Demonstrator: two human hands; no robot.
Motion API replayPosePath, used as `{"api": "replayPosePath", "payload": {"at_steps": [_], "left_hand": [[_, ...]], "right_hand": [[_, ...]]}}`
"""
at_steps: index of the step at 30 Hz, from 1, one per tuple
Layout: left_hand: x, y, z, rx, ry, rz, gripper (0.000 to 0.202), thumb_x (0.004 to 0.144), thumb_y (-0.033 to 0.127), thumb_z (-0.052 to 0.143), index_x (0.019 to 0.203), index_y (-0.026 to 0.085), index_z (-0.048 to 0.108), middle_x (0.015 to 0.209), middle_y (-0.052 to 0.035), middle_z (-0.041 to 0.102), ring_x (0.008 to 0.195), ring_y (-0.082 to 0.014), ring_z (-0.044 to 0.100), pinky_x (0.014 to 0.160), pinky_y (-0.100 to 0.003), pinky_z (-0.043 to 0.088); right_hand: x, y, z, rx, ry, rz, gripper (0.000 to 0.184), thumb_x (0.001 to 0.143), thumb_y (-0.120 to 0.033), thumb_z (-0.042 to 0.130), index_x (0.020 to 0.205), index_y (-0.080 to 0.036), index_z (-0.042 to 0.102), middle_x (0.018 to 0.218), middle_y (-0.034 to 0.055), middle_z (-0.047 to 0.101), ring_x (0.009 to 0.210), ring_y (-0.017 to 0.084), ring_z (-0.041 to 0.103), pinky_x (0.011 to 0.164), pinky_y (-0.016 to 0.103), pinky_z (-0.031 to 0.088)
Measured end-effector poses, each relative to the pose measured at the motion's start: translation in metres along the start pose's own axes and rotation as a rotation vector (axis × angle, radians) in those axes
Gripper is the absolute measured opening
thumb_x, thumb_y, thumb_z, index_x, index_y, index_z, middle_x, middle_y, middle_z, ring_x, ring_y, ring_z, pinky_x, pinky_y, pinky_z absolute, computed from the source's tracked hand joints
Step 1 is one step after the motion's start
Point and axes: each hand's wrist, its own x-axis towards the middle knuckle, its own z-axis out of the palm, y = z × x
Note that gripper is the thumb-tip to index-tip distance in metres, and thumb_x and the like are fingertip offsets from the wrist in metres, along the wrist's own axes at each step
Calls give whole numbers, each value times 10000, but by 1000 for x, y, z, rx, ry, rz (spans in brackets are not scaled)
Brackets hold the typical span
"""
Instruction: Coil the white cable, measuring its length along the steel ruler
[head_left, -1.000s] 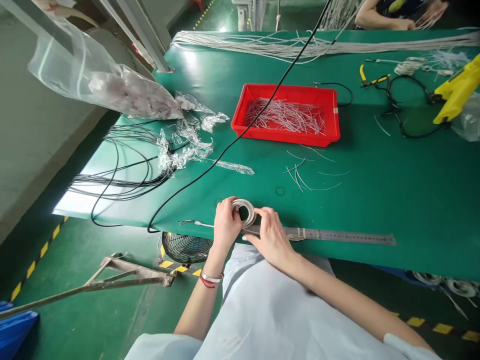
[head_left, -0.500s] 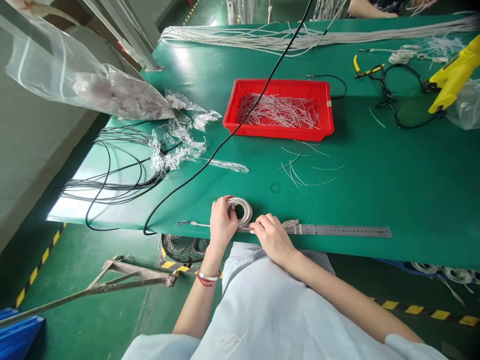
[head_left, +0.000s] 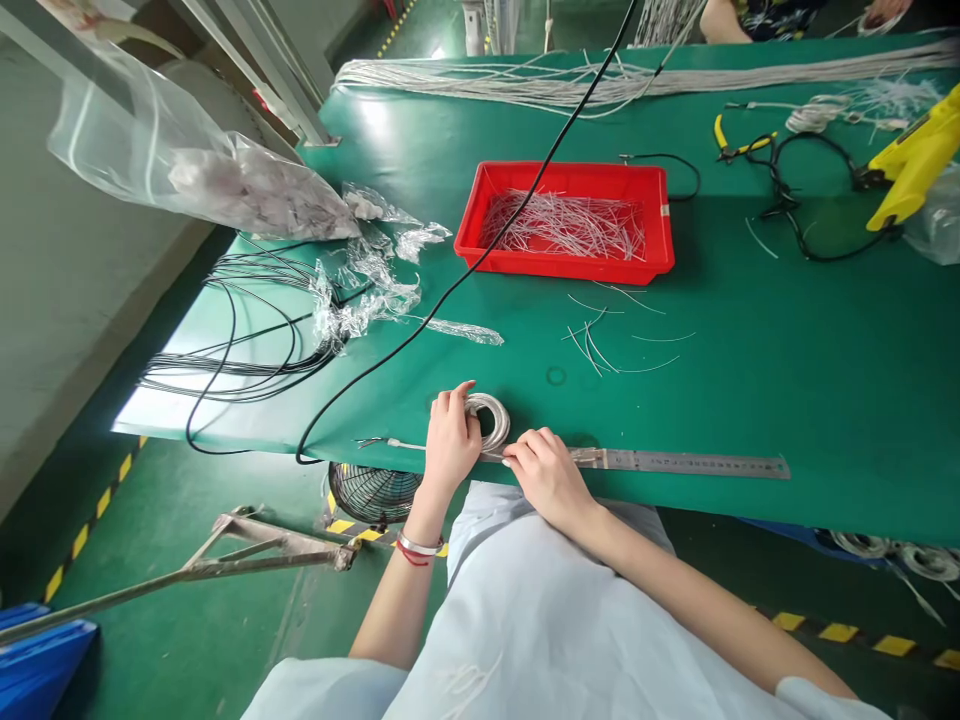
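A small coil of pale cable (head_left: 496, 420) is at the front edge of the green table, with my left hand (head_left: 453, 432) closed on its left side. The cable's stripped end (head_left: 379, 441), with thin dark wires, sticks out to the left of that hand. My right hand (head_left: 546, 468) has its fingers pinched low, just right of the coil, seemingly on the cable; the fingertips partly hide what they grip. Under and beyond the right hand lies a steel ruler (head_left: 697, 463) along the table edge.
A red tray (head_left: 577, 265) holds many thin white ties, with several loose ties (head_left: 592, 345) before it. Black cables (head_left: 247, 375) and plastic wrap (head_left: 367, 300) lie left. Yellow cutters (head_left: 721, 135) and a yellow tool (head_left: 911, 165) are at right. A co-worker's arm (head_left: 724, 20) shows behind.
My left index finger has lifted off the coil's top. The pale cable end seen beyond my right hand on the ruler no longer shows there. The whole view has shifted slightly.
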Motion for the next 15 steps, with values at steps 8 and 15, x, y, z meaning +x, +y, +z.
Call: {"api": "replayPosePath", "payload": {"at_steps": [8,15], "left_hand": [[2,1,1,-11,14,8,370,790,52,379,1103,193,516,1093,-100,620,996,-267,521,914,-454,467],[2,3,-1,0,12,5,373,761,43,389,1072,194,528,1066,-97,626,967,-270,517,893,-455,468]], "right_hand": [[2,-2,1,-9,34,12,156,904,-223,478,864,-208,628,835,36,655,812,193,517,661,336,381],[4,-3,3,-23,42,22,142,896,-239,502,841,-213,630,819,30,657,819,196,517,647,347,345]]}}
